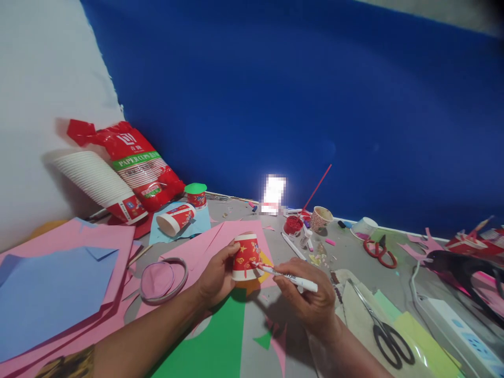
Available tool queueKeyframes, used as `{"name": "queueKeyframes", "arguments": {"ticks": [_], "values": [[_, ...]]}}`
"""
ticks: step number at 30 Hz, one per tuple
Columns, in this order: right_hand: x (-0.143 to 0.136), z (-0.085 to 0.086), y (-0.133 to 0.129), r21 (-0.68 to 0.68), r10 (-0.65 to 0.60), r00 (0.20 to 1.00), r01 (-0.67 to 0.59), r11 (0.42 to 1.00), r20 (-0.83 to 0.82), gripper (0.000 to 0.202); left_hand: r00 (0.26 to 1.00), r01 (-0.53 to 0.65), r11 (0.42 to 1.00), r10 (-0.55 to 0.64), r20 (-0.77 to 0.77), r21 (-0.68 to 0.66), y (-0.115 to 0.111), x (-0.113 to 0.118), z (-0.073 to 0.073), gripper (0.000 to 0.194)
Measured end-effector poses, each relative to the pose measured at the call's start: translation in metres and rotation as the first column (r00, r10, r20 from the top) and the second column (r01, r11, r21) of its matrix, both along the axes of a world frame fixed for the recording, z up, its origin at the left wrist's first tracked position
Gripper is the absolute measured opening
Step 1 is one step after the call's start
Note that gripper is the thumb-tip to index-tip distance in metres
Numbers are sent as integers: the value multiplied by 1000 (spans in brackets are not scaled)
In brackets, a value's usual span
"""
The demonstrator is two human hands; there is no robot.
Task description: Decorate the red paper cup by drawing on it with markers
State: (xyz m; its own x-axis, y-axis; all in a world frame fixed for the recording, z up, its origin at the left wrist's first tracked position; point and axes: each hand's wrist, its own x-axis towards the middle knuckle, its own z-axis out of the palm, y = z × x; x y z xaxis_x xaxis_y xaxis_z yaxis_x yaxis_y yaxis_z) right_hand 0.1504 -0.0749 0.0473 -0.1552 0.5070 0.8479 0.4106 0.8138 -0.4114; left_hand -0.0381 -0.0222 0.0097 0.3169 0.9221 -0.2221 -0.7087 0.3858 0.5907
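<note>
Near the middle of the view, my left hand [218, 273] grips a red paper cup [246, 254] with gold stars and white bands, turned upside down or tilted; which one I cannot tell. My right hand [309, 296] is closed round a white marker [297, 279], its red tip touching the cup's printed side. Beneath my hands lie green paper [212, 336] and pink paper [220, 236], with a piece of orange paper [258, 283] just behind the cup.
Stacked paper cups [94, 178] and a red cup bag [142, 168] lean at the left. Blue paper [55, 294] and a tape ring [185, 273] lie nearer. Black-handled scissors [388, 336], red-handled scissors [380, 254] and a power strip [464, 336] are on the right.
</note>
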Motion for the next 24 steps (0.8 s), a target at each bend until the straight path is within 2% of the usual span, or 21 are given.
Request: {"name": "queueKeyframes", "arguments": {"ticks": [4, 10, 15, 19, 24], "values": [[-1, 0, -1, 38, 30, 999, -31, 999, 21, 12, 1000, 17, 1000, -18, 26, 8, -1, 0, 1, 48], [2, -3, 0, 35, -34, 999, 34, 999, 17, 13, 1000, 1, 996, -1, 8, -87, 0, 0, 3, 35], [2, -3, -1, 49, 1, 998, -4, 999, 65, 12, 999, -8, 998, 10, 33, -70, -1, 1, 7, 40], [1, 1, -1, 58, -25, 998, 22, 998, 51, 10, 1000, -4, 996, 5, 10, -89, -2, 1, 7, 40], [1, 2, -2, 108, -9, 996, 0, 994, 84, 10, 1000, 12, 999, -11, 27, -35, -2, 1, 4, 42]]}}
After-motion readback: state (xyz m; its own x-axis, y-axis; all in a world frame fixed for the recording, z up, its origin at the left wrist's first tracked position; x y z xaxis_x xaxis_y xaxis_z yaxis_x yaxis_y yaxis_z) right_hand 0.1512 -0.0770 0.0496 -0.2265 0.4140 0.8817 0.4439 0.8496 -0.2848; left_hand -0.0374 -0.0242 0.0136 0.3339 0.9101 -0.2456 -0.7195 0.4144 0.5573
